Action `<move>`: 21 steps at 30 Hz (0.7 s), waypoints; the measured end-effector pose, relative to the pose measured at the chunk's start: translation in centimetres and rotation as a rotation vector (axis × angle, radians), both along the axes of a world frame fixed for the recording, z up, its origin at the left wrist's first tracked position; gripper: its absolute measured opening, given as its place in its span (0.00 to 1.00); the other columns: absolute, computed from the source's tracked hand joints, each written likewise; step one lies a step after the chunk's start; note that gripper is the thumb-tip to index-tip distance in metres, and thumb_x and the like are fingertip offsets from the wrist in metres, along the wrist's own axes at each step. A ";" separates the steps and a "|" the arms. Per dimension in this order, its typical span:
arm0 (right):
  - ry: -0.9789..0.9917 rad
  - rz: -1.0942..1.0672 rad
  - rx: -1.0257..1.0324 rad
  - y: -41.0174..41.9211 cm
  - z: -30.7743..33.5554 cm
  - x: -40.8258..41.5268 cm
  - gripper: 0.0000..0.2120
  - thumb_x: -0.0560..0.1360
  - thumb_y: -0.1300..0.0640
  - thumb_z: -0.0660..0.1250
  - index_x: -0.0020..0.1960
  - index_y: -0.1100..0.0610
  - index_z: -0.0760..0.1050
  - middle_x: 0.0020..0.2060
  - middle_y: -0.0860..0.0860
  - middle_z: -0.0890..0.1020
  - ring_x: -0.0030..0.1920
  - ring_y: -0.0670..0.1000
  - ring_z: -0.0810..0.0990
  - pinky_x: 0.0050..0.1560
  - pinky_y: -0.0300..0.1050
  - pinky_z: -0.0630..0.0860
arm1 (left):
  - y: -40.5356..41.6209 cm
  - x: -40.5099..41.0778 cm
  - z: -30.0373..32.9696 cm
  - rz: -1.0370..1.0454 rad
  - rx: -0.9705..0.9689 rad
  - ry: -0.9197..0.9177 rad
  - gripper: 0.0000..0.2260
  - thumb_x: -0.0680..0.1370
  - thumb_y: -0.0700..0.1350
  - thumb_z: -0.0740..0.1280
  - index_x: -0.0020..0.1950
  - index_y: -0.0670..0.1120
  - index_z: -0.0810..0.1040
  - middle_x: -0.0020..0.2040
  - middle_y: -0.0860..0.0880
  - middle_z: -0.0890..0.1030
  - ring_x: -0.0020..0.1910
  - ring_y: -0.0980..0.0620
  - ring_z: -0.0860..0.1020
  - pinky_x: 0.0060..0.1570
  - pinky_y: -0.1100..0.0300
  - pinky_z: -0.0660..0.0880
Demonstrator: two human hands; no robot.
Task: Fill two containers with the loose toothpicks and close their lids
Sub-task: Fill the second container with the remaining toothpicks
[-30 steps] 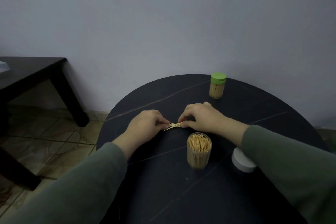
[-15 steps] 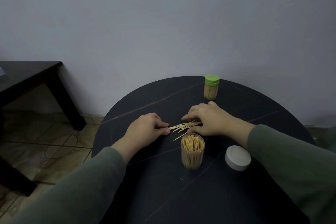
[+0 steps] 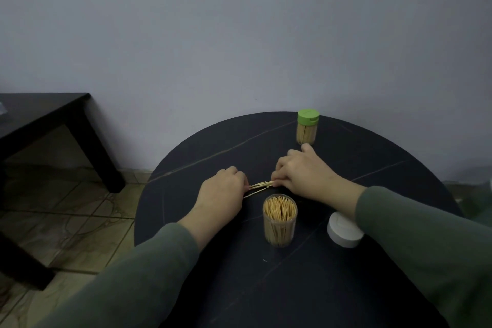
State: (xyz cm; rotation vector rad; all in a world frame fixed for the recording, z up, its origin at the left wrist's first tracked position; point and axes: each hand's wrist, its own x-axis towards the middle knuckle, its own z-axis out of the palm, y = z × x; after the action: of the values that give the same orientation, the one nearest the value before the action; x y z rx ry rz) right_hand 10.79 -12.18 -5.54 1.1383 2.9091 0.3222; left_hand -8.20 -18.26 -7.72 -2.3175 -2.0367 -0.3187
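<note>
At the centre of the frame our left hand (image 3: 222,192) and right hand (image 3: 300,173) curl inward from either side on the last loose toothpicks (image 3: 259,186), pinching their ends to square them into one bundle on the dark worktop (image 3: 266,287). Just below stands the open container (image 3: 279,220), nearly full and close for an easy drop. Its white lid (image 3: 343,231) waits lower right; the green-lidded container (image 3: 307,126) above looks finished.

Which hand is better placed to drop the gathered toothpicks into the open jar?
Probably the right hand: it pinches the loose toothpicks, and the open jar stands just below its wrist. The left hand only steadies their other ends.
</note>
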 end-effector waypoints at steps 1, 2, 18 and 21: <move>-0.011 0.004 0.003 -0.1 0.0 0.0 0.14 0.81 0.45 0.57 0.61 0.45 0.77 0.59 0.46 0.77 0.58 0.50 0.71 0.56 0.49 0.61 | 0.0 0.3 -0.1 0.008 -0.006 0.020 0.08 0.81 0.48 0.61 0.59 0.50 0.75 0.56 0.52 0.73 0.54 0.53 0.74 0.51 0.56 0.77; -0.020 0.007 0.001 -0.1 0.1 0.0 0.14 0.81 0.46 0.57 0.61 0.46 0.77 0.59 0.46 0.78 0.58 0.50 0.72 0.56 0.50 0.61 | 0.0 0.5 -0.2 0.014 -0.014 0.043 0.10 0.81 0.47 0.61 0.61 0.49 0.74 0.57 0.50 0.73 0.55 0.52 0.74 0.52 0.55 0.77; 0.006 -0.005 0.008 -0.9 0.5 1.0 0.14 0.82 0.47 0.57 0.63 0.45 0.76 0.59 0.46 0.78 0.57 0.49 0.71 0.58 0.51 0.61 | 0.2 0.3 1.4 0.058 -0.116 0.022 0.13 0.79 0.43 0.62 0.64 0.46 0.71 0.60 0.48 0.73 0.59 0.50 0.71 0.58 0.57 0.72; 0.122 -0.076 -0.058 -1.4 0.9 1.5 0.13 0.81 0.47 0.59 0.63 0.44 0.76 0.57 0.45 0.78 0.57 0.47 0.72 0.61 0.51 0.62 | -0.1 0.1 1.5 0.082 -0.122 -0.130 0.08 0.79 0.40 0.61 0.57 0.49 0.74 0.56 0.51 0.74 0.56 0.51 0.72 0.54 0.59 0.71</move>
State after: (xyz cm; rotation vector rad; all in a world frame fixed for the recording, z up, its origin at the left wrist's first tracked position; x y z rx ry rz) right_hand 12.28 -13.58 -4.64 1.2996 2.9458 0.1725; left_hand -8.12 -18.35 -6.23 -2.3293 -2.2661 -0.3607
